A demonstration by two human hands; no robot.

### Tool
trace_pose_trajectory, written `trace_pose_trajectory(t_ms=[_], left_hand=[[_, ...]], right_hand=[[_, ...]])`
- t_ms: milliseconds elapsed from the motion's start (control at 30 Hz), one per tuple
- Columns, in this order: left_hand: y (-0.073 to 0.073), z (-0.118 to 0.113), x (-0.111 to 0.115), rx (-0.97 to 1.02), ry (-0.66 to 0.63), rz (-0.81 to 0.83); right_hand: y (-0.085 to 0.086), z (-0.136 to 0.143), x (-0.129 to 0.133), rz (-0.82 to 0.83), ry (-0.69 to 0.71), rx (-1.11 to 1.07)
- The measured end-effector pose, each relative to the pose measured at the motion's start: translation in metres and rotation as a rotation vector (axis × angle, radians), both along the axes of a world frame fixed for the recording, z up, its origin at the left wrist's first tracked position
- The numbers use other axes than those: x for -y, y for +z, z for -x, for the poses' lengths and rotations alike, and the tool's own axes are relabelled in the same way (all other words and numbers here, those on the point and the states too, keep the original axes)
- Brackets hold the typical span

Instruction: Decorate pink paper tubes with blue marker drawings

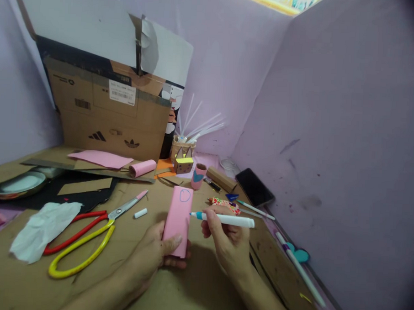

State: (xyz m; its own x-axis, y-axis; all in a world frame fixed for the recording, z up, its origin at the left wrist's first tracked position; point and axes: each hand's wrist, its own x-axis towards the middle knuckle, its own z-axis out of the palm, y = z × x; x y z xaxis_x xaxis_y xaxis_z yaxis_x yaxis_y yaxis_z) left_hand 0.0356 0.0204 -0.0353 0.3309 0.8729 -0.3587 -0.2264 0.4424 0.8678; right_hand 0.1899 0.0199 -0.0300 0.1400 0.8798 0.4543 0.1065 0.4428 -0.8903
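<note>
Gripping the pink box (177, 220) in the left hand (158, 248), with the thumb pressed on its lower front and fingers curled behind, and holding it above the surface (131, 243), in from the middle of the near edge. Displaying a blue outline (184, 196) up near its top! Pinching the marker (228, 220) in the right hand (229, 240), between thumb and fingers, with the blue tip right at the box's right side; too close to tell whether touching. Looking left, to the cap (140, 213), then the scissors (112, 214), and on toward the left edge, to the tissue (44, 230). Out now toward the far edge, to the blue-marked tube (198, 179) and the carton (109, 116). Across to the right edge, to the phone (255, 187), beside the wall (331, 146).
</note>
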Motion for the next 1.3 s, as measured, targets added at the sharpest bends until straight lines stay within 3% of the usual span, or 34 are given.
trace_pose_trajectory(t_ms=[533, 900, 1300], left_hand=[[-0.0079, -0.0010, -0.0014, 0.008, -0.015, -0.041], [-0.0055, -0.0014, 0.0002, 0.019, -0.015, -0.046], [-0.0056, -0.0015, 0.0000, 0.018, -0.029, -0.057]], right_hand=[[-0.0078, -0.0013, -0.0031, 0.016, -0.025, 0.058], [-0.0064, 0.0009, -0.0022, -0.027, 0.013, 0.099], [0.0015, 0.0001, 0.0033, 0.057, 0.045, 0.229]])
